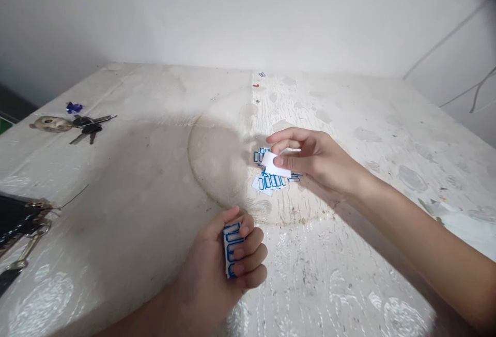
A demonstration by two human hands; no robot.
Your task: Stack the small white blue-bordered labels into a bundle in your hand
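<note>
My left hand (228, 259), low in the middle of the head view, has its fingers wrapped round a small stack of white cards (231, 246) with blue outlined lettering. Between thumb and fingers, my right hand (302, 156) pinches one small card (276, 165), its plain white face towards me. Right beneath that card lies a loose pile of blue-printed cards (271, 181), some overlapping. The pinched card and the fingers cover part of this pile. Whether the card touches the pile, I cannot tell.
A bunch of keys (90, 126) with a beige fob (52, 123) lies at the left, near a purple scrap (74, 107). A black pouch with a metal clasp (29, 244) is at the left edge. Behind the plastic-covered table (155, 171) stands a white wall (232, 16).
</note>
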